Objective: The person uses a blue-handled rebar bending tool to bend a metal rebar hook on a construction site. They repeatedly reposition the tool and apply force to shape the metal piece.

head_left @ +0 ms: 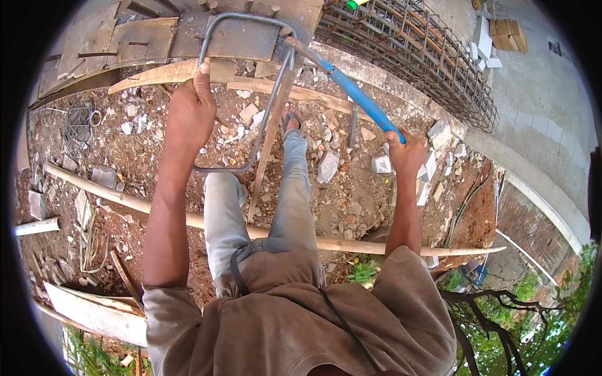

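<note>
My left hand (191, 116) is closed around the left side of a bent steel rebar stirrup (248, 16), thumb pointing up along the bar. The stirrup is a rounded rectangular loop; its upper part lies over a wooden board (251, 42) and its lower part hangs toward my knees. My right hand (406, 152) grips the lower end of a rebar bending wrench with a blue sleeved handle (360, 98). The wrench's rusty metal head meets the stirrup's upper right corner, near the bar ends. Short metal pegs (214, 7) stand along the board's far edge.
A rusty rebar cage (414, 59) lies at the far right beside a concrete ledge (533, 191). Broken rubble (328, 167) covers the dirt around my feet. A long wooden pole (351, 245) crosses near my legs. A wooden strut (266, 160) slants below the board. Tangled wire (81, 128) lies left.
</note>
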A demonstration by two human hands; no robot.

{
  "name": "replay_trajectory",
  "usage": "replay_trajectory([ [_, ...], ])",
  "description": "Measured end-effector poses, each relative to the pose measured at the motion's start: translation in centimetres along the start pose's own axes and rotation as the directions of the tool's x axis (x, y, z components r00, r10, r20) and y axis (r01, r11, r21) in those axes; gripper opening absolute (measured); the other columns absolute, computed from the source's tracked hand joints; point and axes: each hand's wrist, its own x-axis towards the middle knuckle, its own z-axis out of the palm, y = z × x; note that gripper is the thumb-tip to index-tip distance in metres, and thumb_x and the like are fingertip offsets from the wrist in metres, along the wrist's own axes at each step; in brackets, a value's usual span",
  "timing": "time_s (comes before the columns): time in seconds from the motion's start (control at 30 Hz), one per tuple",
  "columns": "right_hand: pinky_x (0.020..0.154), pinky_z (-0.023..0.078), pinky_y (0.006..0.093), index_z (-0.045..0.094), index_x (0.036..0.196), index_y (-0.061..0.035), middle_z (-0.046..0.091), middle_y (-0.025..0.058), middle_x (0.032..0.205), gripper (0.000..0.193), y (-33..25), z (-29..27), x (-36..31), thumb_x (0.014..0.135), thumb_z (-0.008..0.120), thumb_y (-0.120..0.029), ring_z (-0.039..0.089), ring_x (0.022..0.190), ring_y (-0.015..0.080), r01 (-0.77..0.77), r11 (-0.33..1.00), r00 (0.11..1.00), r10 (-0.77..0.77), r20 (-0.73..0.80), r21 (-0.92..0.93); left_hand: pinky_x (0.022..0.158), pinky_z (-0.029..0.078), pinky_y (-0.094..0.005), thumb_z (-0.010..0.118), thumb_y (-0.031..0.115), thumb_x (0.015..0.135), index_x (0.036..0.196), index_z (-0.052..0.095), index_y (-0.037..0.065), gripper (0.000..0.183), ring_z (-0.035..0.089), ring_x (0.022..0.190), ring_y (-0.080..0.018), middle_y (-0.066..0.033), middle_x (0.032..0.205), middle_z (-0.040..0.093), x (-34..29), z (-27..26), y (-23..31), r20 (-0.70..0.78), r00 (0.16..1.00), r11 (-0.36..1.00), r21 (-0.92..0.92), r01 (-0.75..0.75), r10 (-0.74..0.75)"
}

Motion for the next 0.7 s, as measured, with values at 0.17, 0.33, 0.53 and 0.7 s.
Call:
replay_trajectory([
  [0.17, 0.052, 0.048, 0.0440, 0.073, 0.076, -0.0080, 0.059, 0.0117, 0.054, 0.082, -1.7, 2.1, -3.2, 0.072, 0.054, -0.088, 0.063, 0.053, 0.0315, -0.131, 0.988, 0.989, 0.136, -0.059, 0.080, 0.065, 0.046, -0.0533, 0.035, 0.050, 0.105, 0.081, 0.062, -0.010, 0.071, 0.060, 0.069, -0.0504, -0.0337, 0.069, 0.058, 0.3, 0.1, -0.7, 0.038, 0.999, 0.999, 0.045, 0.011, -0.013],
  [0.33, 0.053, 0.049, 0.0431, 0.075, 0.082, -0.0087, 0.061, 0.0120, 0.056, 0.078, -2.7, 3.2, -5.2, 0.076, 0.054, -0.084, 0.064, 0.054, 0.0319, -0.179, 0.979, 0.983, 0.182, -0.022, 0.101, 0.071, 0.047, -0.0557, 0.034, 0.050, 0.105, 0.083, 0.064, -0.010, 0.071, 0.060, 0.076, -0.0535, -0.0354, 0.073, 0.059, 0.4, 0.1, -1.0, 0.038, 0.999, 0.999, 0.037, -0.024, 0.022],
  [0.53, 0.054, 0.049, 0.0444, 0.072, 0.074, -0.0076, 0.061, 0.0110, 0.054, 0.074, -4.5, -4.7, -2.4, 0.077, 0.058, -0.080, 0.063, 0.054, 0.0341, -0.136, 0.990, 0.982, 0.140, 0.131, -0.038, 0.080, 0.047, -0.0588, 0.031, 0.050, 0.105, 0.086, 0.066, -0.010, 0.071, 0.060, 0.089, -0.0551, -0.0388, 0.085, 0.061, 0.5, 0.2, -0.7, 0.007, 0.999, 0.997, 0.068, -0.034, 0.034],
  [0.7, 0.052, 0.047, 0.0445, 0.068, 0.070, -0.0052, 0.059, 0.0130, 0.054, 0.074, -7.2, -17.6, 0.8, 0.083, 0.054, -0.077, 0.061, 0.053, 0.0330, 0.012, 0.959, 0.948, 0.079, 0.307, -0.284, 0.084, 0.047, -0.0585, 0.034, 0.049, 0.104, 0.085, 0.066, -0.012, 0.072, 0.060, 0.093, -0.0550, -0.0399, 0.089, 0.061, 0.6, 0.9, -1.0, -0.015, 0.999, 0.999, 0.024, -0.043, 0.043],
])
